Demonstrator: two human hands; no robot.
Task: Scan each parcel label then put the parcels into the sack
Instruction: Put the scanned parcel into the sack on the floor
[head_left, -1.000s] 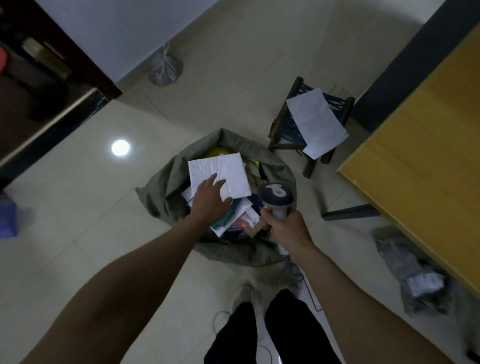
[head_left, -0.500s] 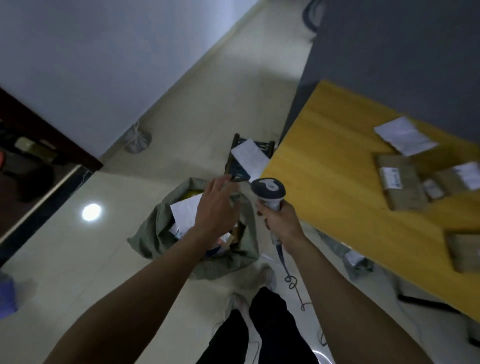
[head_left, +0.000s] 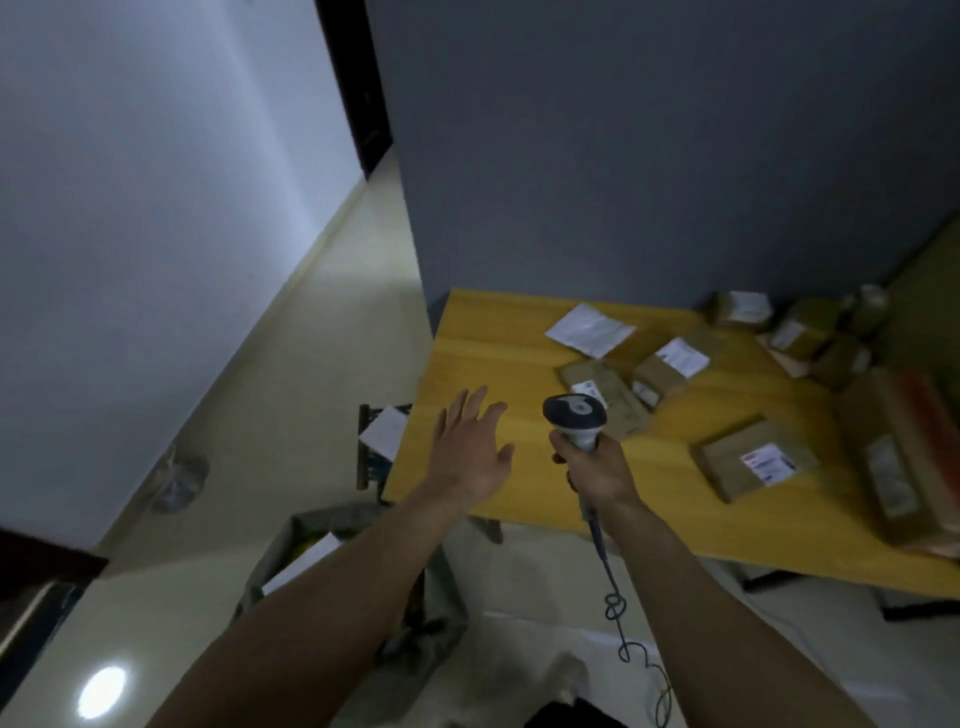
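In the head view, the left hand (head_left: 470, 452) hovered over the near left corner of the desk (head_left: 493, 358), fingers spread and holding nothing. Just beside it, the right hand (head_left: 595, 470) gripped a corded barcode scanner (head_left: 574, 415) upright. Brown labelled parcels (head_left: 753, 460) lay on the desk beyond and right of both hands, untouched. The sack (head_left: 441, 618) sat on the floor (head_left: 311, 389) off that corner, beneath the left forearm, with a white parcel (head_left: 306, 561) inside.
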